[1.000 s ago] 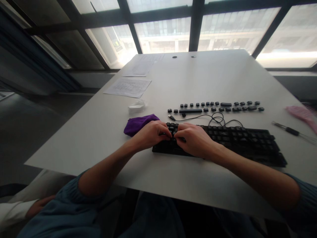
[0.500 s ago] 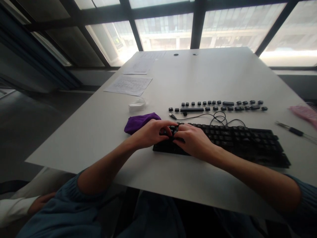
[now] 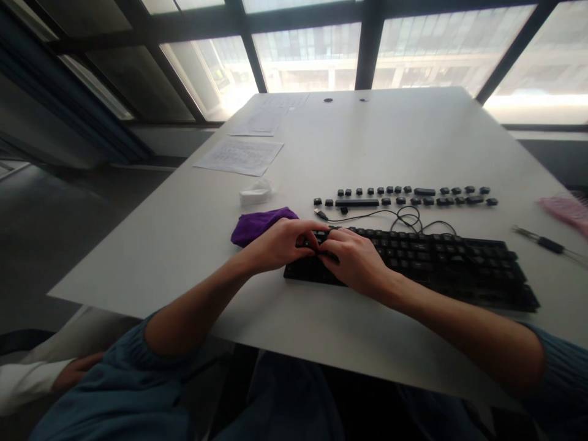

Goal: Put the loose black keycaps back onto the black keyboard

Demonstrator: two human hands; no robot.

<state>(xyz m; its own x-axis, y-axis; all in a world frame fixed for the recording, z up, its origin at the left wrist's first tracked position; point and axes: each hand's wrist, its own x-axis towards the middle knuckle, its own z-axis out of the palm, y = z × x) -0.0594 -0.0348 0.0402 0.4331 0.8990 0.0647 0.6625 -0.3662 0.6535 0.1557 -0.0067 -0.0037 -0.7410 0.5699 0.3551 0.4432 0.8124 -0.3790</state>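
Observation:
A black keyboard (image 3: pixel 422 260) lies on the white table. Both hands are over its left end. My left hand (image 3: pixel 287 244) has its index finger stretched along the top edge and its thumb curled below, with a gap between them. My right hand (image 3: pixel 351 254) has bent fingers pressed together at the keys, touching or nearly touching the left fingertips. Whatever the right fingers hold is too small and dark to make out. Behind the keyboard, loose black keycaps (image 3: pixel 357 203) stand in two rows beside a coiled black cable (image 3: pixel 407 215). A purple cloth (image 3: pixel 257 226) lies beside my left hand.
Crumpled white tissue (image 3: pixel 256 193) and written papers (image 3: pixel 241 157) lie on the table's left side. To the right are a thin tool with a black handle (image 3: pixel 550 245) and something pink (image 3: pixel 567 211). Another person's hand (image 3: pixel 76 372) rests below the table at lower left.
My right hand has shifted slightly left, its fingertips now closer to those of my left hand. The left hand has barely moved, and the keyboard and keycaps stay in place.

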